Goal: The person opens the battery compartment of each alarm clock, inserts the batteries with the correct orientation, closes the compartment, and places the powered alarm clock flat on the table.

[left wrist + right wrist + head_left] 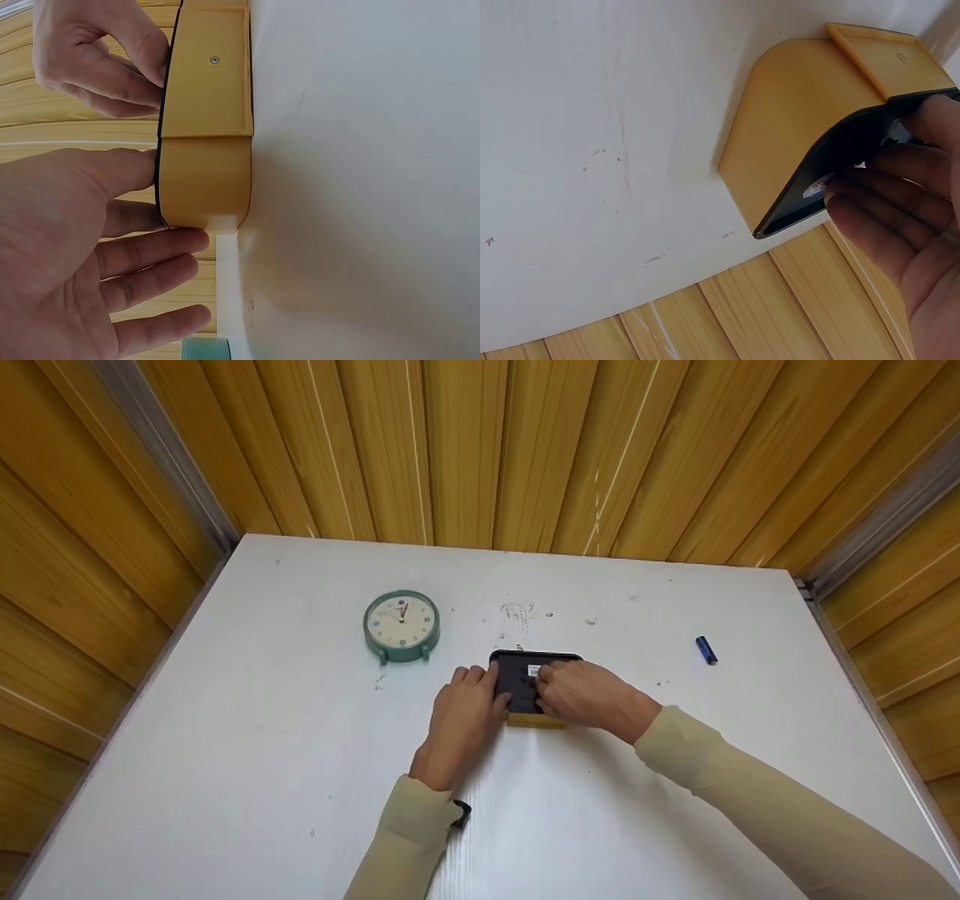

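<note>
A flat device (523,684) with a yellow body and a black face bearing a white label lies black side up in the middle of the white table (262,750). My left hand (465,712) rests against its left end, fingers (150,281) straight and the thumb on the black edge. My right hand (581,694) lies over the device's right part, fingers curled. In the left wrist view the right hand (90,52) has its fingertips at the black rim of the yellow body (206,112). The right wrist view shows the right hand's fingers (900,202) on the black face of the device (795,127).
A round green clock (402,624) stands on the table to the left of the device; its green edge (204,349) shows in the left wrist view. A small blue cylinder (706,650) lies at the far right. Wooden slat walls enclose the table on three sides.
</note>
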Demonstrator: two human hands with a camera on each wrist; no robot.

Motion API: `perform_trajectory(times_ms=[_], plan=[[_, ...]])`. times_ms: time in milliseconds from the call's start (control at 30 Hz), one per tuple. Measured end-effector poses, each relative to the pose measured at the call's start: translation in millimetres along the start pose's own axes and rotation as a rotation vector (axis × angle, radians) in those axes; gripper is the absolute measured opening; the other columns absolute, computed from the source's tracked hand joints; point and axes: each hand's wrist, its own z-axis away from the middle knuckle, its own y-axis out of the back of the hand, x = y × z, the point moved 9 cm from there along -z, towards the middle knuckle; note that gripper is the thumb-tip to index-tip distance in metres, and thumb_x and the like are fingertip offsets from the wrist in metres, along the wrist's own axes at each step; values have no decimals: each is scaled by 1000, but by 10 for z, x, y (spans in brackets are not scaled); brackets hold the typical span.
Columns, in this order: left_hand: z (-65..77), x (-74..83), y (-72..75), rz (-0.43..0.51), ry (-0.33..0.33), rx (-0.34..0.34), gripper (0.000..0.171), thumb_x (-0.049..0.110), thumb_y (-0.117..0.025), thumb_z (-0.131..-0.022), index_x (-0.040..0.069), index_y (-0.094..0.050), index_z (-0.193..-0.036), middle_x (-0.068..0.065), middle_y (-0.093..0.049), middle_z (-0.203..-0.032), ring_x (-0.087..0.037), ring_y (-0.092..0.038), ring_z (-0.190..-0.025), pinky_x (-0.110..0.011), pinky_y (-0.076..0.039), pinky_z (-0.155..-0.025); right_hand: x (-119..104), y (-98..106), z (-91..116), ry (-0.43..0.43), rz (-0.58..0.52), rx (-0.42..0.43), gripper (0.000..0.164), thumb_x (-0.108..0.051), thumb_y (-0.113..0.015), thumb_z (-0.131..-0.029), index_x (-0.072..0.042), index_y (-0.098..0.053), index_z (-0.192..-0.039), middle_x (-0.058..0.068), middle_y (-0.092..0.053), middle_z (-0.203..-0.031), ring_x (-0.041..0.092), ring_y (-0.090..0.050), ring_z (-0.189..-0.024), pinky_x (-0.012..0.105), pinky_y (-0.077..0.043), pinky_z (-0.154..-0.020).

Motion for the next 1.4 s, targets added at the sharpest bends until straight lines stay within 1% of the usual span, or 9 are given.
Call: perform_trajectory(times_ms=[167,267,500,667,900,1000,1233,1333,1400], plan=[[-2,-15,3,19,2,-2,51,34,-68,-106,2,-63,-146,-15,-70,-128,-30,-62,-117,-40,-55,-96,-79,-31,14,62,103,-13,16,-10,-75,-97,6,-75,-97,15,-71,-93,25,-67,-78,35,-59,-72],[-4,-10,7,24,3,-8,52,34,-67,-107,2,-63,-146,-16,-69,-128,-30,-62,-116,-40,-55,-96,-106,-44,25,77,144,-25,9,-5,-76,-95,4,-76,-96,15,-71,-95,24,-68,-79,34,-60,-72],[-15,-10,2,24,17,-35,53,35,-66,-107,3,-61,-148,-15,-68,-131,-29,-61,-119,-41,-55,-97,-105,-42,30,68,128,-37,8,-3,-75,-95,4,-77,-96,16,-72,-97,24,-70,-81,34,-60,-75],[-20,-16,-4,6,21,-35,53,37,-66,-107,4,-61,-148,-14,-69,-131,-29,-62,-119,-42,-56,-93,-108,-42,22,83,137,-47,8,-3,-74,-95,4,-78,-97,16,-73,-99,24,-69,-80,34,-60,-74],[-27,-26,-32,-25,24,-44,54,38,-66,-107,5,-61,-149,-13,-69,-130,-28,-61,-118,-40,-56,-92,-105,-34,16,97,157,-64,5,-3,-77,-94,1,-80,-96,15,-75,-101,23,-71,-83,32,-60,-76],[-27,-27,-34,-29,23,-37,54,39,-66,-107,6,-61,-149,-13,-69,-131,-28,-61,-118,-41,-57,-91,-94,-44,11,94,140,-78,6,-3,-76,-95,1,-80,-97,16,-75,-104,24,-72,-85,33,-60,-76],[-20,-29,-32,-17,28,-32,54,39,-66,-107,6,-62,-149,-12,-69,-131,-28,-61,-118,-42,-56,-91,-69,-41,6,73,67,-84,8,-1,-72,-94,4,-78,-97,18,-76,-105,27,-72,-82,36,-61,-71],[-17,-35,-31,-16,30,-37,54,39,-65,-107,6,-61,-149,-12,-68,-132,-28,-61,-120,-42,-56,-92,-48,-39,9,58,37,-92,9,-2,-73,-95,5,-77,-100,18,-75,-105,27,-72,-84,37,-61,-73],[-19,-38,-32,-16,25,-34,53,39,-65,-107,6,-61,-149,-13,-68,-131,-29,-61,-120,-42,-56,-92,-21,-41,2,37,9,-92,15,-8,-74,-98,6,-76,-103,17,-74,-103,27,-72,-86,37,-61,-76]])
